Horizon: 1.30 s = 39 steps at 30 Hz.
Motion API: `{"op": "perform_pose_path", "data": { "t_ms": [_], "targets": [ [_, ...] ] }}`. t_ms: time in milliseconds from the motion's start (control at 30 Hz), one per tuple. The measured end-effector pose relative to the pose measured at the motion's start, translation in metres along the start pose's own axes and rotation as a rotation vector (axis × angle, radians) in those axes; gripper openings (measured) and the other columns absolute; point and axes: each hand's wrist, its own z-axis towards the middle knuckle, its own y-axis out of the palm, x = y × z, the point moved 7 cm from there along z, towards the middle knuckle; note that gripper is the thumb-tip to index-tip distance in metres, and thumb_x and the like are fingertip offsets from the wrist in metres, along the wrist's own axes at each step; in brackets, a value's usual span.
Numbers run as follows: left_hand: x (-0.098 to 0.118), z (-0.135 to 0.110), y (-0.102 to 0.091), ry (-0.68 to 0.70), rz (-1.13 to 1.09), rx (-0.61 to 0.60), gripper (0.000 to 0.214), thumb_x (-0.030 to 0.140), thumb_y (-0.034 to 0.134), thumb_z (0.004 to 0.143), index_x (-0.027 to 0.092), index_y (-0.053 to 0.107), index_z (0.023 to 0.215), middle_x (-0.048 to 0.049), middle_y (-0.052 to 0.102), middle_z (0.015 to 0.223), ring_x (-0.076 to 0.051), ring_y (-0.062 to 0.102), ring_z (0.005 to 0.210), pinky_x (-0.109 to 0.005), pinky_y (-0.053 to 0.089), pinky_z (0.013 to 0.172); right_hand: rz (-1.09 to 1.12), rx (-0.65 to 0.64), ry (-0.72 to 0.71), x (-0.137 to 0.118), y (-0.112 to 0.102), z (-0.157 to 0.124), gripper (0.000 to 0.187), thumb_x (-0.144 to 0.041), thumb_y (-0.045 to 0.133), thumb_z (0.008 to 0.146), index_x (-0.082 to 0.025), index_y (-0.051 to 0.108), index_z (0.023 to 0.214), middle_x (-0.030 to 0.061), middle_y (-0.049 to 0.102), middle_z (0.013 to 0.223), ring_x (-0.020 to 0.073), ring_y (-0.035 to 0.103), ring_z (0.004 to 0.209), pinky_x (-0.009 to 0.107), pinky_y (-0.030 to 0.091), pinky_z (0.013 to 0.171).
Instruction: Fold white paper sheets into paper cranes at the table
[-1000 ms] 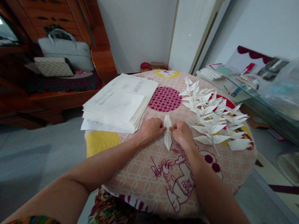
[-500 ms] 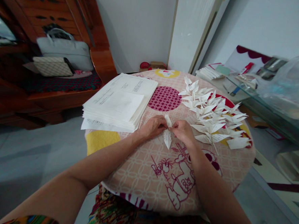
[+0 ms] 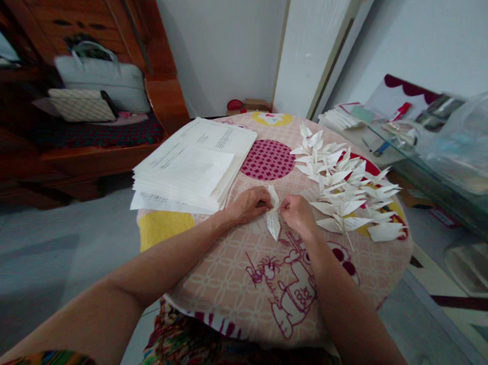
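A white paper crane (image 3: 273,224), folded from printed paper, is between my two hands above the round table, its two long wings pointing away from and towards me. My left hand (image 3: 251,205) pinches it from the left side, fingers curled. From the right, the fingertips of my right hand (image 3: 299,212) are pinched together at the crane's other side; the small part between them is mostly hidden. Many finished paper cranes (image 3: 343,183) lie in rows to the right of my right hand. Beyond my left hand sits a thick stack of printed paper (image 3: 187,165).
A patterned cloth (image 3: 229,281) covers the round table. At the right, a glass shelf (image 3: 437,189) carries a plastic bag (image 3: 469,147) and papers. A wooden bench (image 3: 158,103) with a grey handbag (image 3: 105,80) stands at the left.
My right hand has shifted slightly right, away from the crane's middle, and the crane tilts a little. The left hand keeps its pinch. The whole view has shifted slightly.
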Motion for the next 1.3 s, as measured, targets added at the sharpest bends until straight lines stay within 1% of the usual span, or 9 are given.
{"op": "perform_pose_path", "data": {
  "t_ms": [167,300,567,733,833,967,1067,1167,1300],
  "targets": [
    [-0.001,0.002,0.0,-0.05,0.018,0.026,0.005,0.014,0.067,0.076,0.016,0.071,0.075,-0.0033,0.067,0.083,-0.016,0.061,0.083,-0.028,0.049,0.081,0.089,-0.017,0.02,0.005,0.002,-0.001,0.01,-0.018,0.064,0.082,-0.018,0.074,0.081,0.0026,0.073,0.072,0.0148,0.065,0.067,0.023,0.042,0.063],
    [-0.005,0.003,0.002,-0.124,0.045,0.069,0.001,0.015,0.071,0.073,0.015,0.071,0.075,-0.0024,0.067,0.081,-0.014,0.06,0.077,-0.026,0.048,0.075,0.05,-0.003,0.033,0.001,0.0,-0.003,0.012,-0.029,0.071,0.08,-0.018,0.073,0.081,0.005,0.075,0.078,0.0176,0.066,0.072,0.025,0.041,0.062],
    [-0.011,0.007,0.005,-0.158,0.045,-0.027,0.019,0.006,0.066,0.067,0.014,0.072,0.083,-0.0021,0.067,0.081,-0.015,0.059,0.076,-0.028,0.049,0.074,0.034,0.018,0.024,-0.002,-0.003,-0.002,0.008,-0.013,0.066,0.076,-0.017,0.073,0.078,0.0054,0.074,0.076,0.0173,0.066,0.072,0.026,0.042,0.064],
    [-0.008,0.002,0.0,-0.048,0.008,-0.061,0.046,0.001,0.058,0.07,0.013,0.069,0.113,-0.0047,0.069,0.095,-0.015,0.062,0.084,-0.027,0.051,0.078,0.234,-0.02,0.074,0.008,0.001,-0.002,0.006,-0.015,0.067,0.075,-0.018,0.071,0.078,-0.0006,0.068,0.061,0.0145,0.063,0.057,0.024,0.045,0.058],
    [-0.001,0.003,0.002,0.042,0.087,-0.111,0.054,0.006,0.057,0.08,0.016,0.06,0.133,-0.0054,0.068,0.098,-0.016,0.062,0.089,-0.03,0.051,0.082,0.309,-0.04,0.089,0.01,0.003,-0.002,0.005,-0.015,0.066,0.074,-0.019,0.069,0.078,-0.003,0.063,0.055,0.0134,0.06,0.051,0.022,0.043,0.053],
    [0.007,0.008,0.011,0.081,0.36,-0.18,0.038,0.018,0.058,0.091,0.022,0.066,0.128,-0.007,0.066,0.099,-0.02,0.062,0.096,-0.034,0.051,0.088,0.372,-0.049,0.102,0.01,0.004,-0.002,0.007,-0.013,0.064,0.073,-0.018,0.067,0.076,-0.0039,0.061,0.052,0.0125,0.058,0.046,0.021,0.04,0.046],
    [0.011,0.009,0.015,0.096,0.498,-0.199,0.035,0.019,0.057,0.094,0.025,0.066,0.127,-0.0095,0.063,0.119,-0.022,0.062,0.105,-0.034,0.051,0.089,0.446,-0.05,0.132,0.011,0.004,-0.003,0.005,-0.014,0.065,0.075,-0.018,0.064,0.072,-0.0045,0.059,0.05,0.0109,0.053,0.04,0.02,0.037,0.041],
    [0.015,0.007,0.017,0.138,0.571,-0.206,0.036,0.019,0.053,0.097,0.023,0.06,0.132,-0.0114,0.05,0.145,-0.023,0.059,0.12,-0.036,0.049,0.097,0.505,-0.029,0.172,0.012,0.003,-0.004,0.009,-0.017,0.062,0.079,-0.018,0.062,0.07,-0.005,0.057,0.048,0.0095,0.05,0.036,0.019,0.034,0.037],
    [0.016,0.008,0.017,0.163,0.581,-0.246,0.034,0.018,0.052,0.097,0.022,0.057,0.131,-0.009,0.055,0.144,-0.023,0.059,0.121,-0.038,0.046,0.103,0.553,0.008,0.217,0.018,0.005,-0.003,0.006,-0.02,0.062,0.079,-0.018,0.064,0.074,-0.0046,0.059,0.051,0.0099,0.05,0.035,0.019,0.032,0.035]
  ]
}}
